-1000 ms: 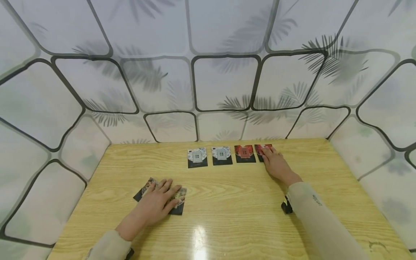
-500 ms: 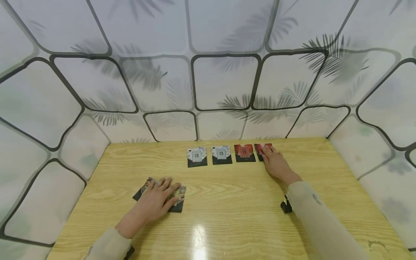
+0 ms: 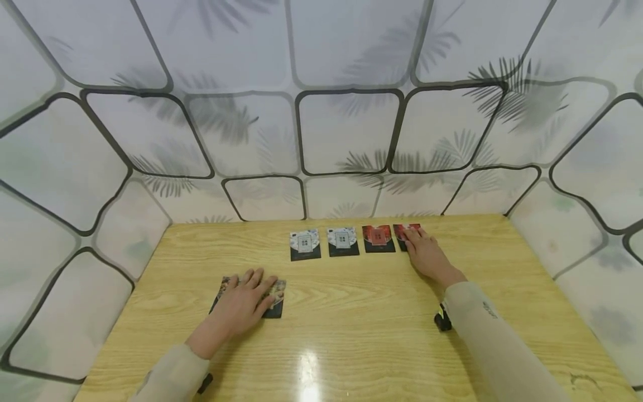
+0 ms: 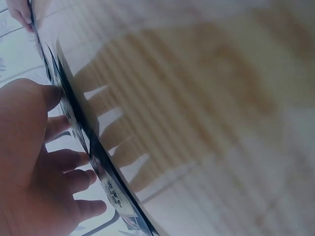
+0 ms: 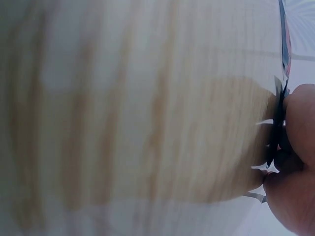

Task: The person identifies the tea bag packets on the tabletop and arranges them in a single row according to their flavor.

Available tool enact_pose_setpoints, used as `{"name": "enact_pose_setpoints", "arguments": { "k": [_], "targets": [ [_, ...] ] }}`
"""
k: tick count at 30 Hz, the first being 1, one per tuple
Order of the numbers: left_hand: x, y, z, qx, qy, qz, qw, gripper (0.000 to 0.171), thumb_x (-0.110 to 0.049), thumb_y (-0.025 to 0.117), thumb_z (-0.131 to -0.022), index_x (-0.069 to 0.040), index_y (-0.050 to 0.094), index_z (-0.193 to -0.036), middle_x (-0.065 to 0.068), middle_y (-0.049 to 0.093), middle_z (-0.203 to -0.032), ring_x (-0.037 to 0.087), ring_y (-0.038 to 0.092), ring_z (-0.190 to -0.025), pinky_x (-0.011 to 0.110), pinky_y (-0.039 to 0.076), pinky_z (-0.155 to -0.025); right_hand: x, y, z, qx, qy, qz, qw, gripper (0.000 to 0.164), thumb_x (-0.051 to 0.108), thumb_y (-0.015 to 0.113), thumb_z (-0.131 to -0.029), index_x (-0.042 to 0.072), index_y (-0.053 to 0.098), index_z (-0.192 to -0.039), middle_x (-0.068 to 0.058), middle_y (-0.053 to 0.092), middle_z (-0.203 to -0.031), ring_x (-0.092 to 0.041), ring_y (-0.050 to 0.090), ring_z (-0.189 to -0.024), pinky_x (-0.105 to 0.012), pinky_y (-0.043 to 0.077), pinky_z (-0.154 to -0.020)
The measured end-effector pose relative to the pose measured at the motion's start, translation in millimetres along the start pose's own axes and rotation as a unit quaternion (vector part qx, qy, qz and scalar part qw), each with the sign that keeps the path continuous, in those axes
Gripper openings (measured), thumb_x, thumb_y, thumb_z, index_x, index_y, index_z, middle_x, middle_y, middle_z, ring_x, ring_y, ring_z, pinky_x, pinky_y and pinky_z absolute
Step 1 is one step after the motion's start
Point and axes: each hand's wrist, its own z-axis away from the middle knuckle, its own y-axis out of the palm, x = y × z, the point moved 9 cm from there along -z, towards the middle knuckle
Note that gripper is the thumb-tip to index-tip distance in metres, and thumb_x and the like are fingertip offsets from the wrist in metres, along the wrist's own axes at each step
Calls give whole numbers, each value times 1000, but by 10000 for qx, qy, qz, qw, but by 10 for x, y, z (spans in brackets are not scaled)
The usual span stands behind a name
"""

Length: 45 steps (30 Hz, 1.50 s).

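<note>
My left hand (image 3: 239, 306) lies with fingers spread over two flat, dark-bottomed packets; the right one (image 3: 275, 301) shows past my thumb, the left one (image 3: 219, 295) is mostly covered. The left wrist view shows my fingertips on the packets (image 4: 115, 191), which overlap or meet at their edges. At the back of the table my right hand (image 3: 428, 255) rests its fingers on a red and black packet (image 3: 400, 241), hiding part of it. To its left, in a row, lie another red packet (image 3: 379, 239) and two white and black packets, one (image 3: 343, 242) nearer and one (image 3: 305, 244) farther left.
A wooden table (image 3: 341, 329) carries everything. Patterned fabric walls (image 3: 346, 134) enclose its back and sides. Small black objects show beside my right sleeve (image 3: 443, 319) and my left sleeve (image 3: 205, 383).
My left hand has slid the two packets slightly away from me, and they lie straighter and closer together. The right hand and the back row stay put.
</note>
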Motion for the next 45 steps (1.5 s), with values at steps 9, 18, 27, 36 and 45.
{"name": "enact_pose_setpoints", "arguments": {
  "k": [9,18,27,36,45],
  "targets": [
    [57,-2,-133,216,-218,-251,9992,53,-36,48,-113,-10,49,-159,29,42,-163,51,42,-149,76,32,-118,-3,11,20,41,18,-2,10000,51,17,35,-115,-9,36,-160,-35,31,-164,-57,23,-155,-75,20,-123],
    [182,-2,-320,293,-373,-333,9983,53,-36,46,-114,-9,48,-159,31,43,-161,52,42,-149,77,33,-116,-9,26,-2,46,27,-32,10000,52,18,34,-116,-8,35,-161,-35,29,-165,-56,21,-156,-74,19,-124],
    [303,18,-518,389,-622,-299,9969,53,-35,43,-115,-9,44,-161,31,39,-163,53,37,-151,78,29,-118,-25,42,6,-9,0,-11,10000,52,18,35,-116,-8,35,-160,-34,30,-165,-56,22,-156,-75,19,-124],
    [448,51,-744,491,-905,-303,9942,55,-36,39,-115,-10,39,-164,32,35,-165,53,34,-153,79,27,-119,-43,46,25,-27,44,-2,10000,52,19,36,-116,-8,37,-160,-34,31,-165,-56,23,-155,-75,21,-123],
    [526,31,-884,662,-1089,-16,9918,56,-36,34,-116,-10,34,-166,35,28,-167,55,29,-155,79,22,-121,-29,35,25,-91,-30,-24,10000,51,18,35,-116,-8,36,-160,-34,33,-164,-56,23,-155,-74,20,-124]
  ]
}}
